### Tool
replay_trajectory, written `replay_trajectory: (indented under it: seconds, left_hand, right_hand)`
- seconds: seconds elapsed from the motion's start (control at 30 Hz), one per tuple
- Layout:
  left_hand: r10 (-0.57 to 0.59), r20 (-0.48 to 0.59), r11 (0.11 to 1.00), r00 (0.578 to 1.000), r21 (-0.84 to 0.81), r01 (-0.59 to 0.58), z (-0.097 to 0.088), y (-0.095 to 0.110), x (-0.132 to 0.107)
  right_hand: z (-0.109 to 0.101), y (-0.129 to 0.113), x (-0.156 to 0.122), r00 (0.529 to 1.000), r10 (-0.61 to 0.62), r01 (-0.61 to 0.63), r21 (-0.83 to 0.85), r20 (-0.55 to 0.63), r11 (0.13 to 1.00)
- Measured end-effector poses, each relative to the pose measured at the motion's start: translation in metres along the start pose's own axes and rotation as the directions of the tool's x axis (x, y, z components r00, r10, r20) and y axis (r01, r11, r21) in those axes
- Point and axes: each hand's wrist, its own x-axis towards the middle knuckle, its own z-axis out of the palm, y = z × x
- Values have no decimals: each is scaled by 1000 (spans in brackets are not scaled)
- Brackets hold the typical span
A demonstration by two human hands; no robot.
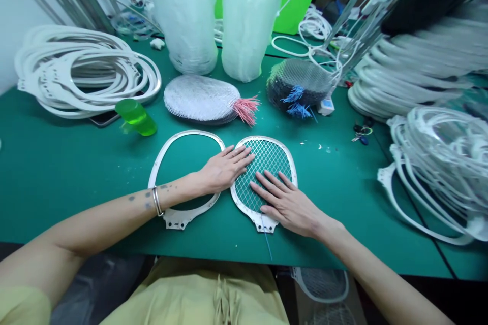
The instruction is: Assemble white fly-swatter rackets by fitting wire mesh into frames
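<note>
1. My left hand (226, 167) and right hand (285, 203) are lying flat, apart from each other, fingers spread and gripping nothing; both are resting on the netted frame (263, 138) in front of me on the green table (331, 183).
2. White mesh (269, 157) is filling that frame, so laying it in looks done; whether it is fastened, I can't tell. A blue strand (269, 246) is trailing from the tab.
3. My left forearm is crossing a bare frame (192, 133), which is lacking mesh.
4. Beyond, pink-ended nets (204, 97) and blue-ended nets (301, 81) are lying stacked.
5. A green container (136, 117) is standing or leaning nearby, its contents unclear; clear plastic is wrapping two tall bundles (179, 20), hiding what's inside.
</note>
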Motion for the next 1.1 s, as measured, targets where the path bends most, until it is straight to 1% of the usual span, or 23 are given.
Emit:
replay_trajectory:
  seconds: [0.07, 0.13, 0.2, 0.23, 0.27, 0.33, 0.4, 0.47, 0.53, 0.63, 0.7, 0.77, 0.83, 0.87, 0.93, 0.97, 1.0, 1.03, 1.1]
  left_hand:
    - [4, 2, 1000, 1000, -29, -4, -9, 3, -3]
    - [34, -70, 997, 997, -68, -39, -22, 17, -14]
    - [135, -179, 981, 975, -115, -157, -32, 43, -31]
    - [223, -218, 956, 950, -139, -256, -35, 60, -42]
    - [299, -232, 929, 925, -151, -338, -35, 77, -52]
    - [371, -244, 902, 896, -135, -410, -28, 111, -67]
    - [357, -265, 914, 896, -101, -393, -15, 137, -75]
    - [323, -311, 927, 894, -84, -365, -3, 151, -76]
    - [304, -347, 931, 887, -86, -354, 3, 154, -75]
    - [303, -359, 932, 883, -83, -353, 1, 148, -77]
    - [338, -341, 929, 877, -28, -369, -4, 141, -76]
    - [401, -313, 914, 861, 72, -400, -9, 135, -71]
    - [493, -274, 870, 826, 176, -461, -13, 131, -60]
    - [544, -250, 838, 801, 218, -501, -15, 129, -54]
    - [630, -204, 773, 750, 264, -577, -18, 127, -44]
    - [651, -189, 755, 735, 262, -601, -20, 125, -41]
    - [656, -183, 751, 732, 248, -611, -21, 124, -39]
    - [647, -186, 760, 739, 228, -609, -21, 122, -40]
    - [600, -205, 800, 773, 180, -572, -18, 119, -45]
  right_hand:
    - [5, 2, 0, 1000, 2, -2, -5, 16, 1000]
    - [7, 4, 0, 1000, 11, -11, 0, 19, 1000]
    - [7, 6, 0, 999, 6, -6, 20, 39, 1000]
    - [5, 6, 0, 998, 1, -3, 33, 55, 999]
    - [4, 7, 0, 997, -4, 1, 47, 74, 999]
    - [1, 7, 0, 994, -11, 2, 73, 113, 997]
    - [-2, 8, 1, 990, -10, -2, 88, 139, 996]
    - [-3, 8, 1, 988, -13, -2, 99, 153, 995]
    - [-4, 8, 1, 988, -16, -2, 114, 154, 994]
    - [-5, 8, 1, 988, -14, -7, 139, 155, 990]
    - [-6, 8, 1, 987, -17, -6, 147, 157, 989]
    - [-7, 9, 1, 987, -30, 5, 152, 159, 988]
    - [-7, 9, 1, 985, -45, 20, 151, 164, 988]
    - [-7, 9, 1, 984, -48, 23, 145, 170, 989]
    - [-7, 9, 1, 982, -47, 25, 122, 185, 992]
    - [-7, 9, 0, 981, -43, 22, 108, 190, 994]
    - [-7, 9, 0, 981, -39, 20, 100, 192, 995]
    - [-7, 9, 0, 980, -37, 18, 101, 195, 995]
    - [-7, 8, 0, 979, -35, 11, 119, 201, 993]
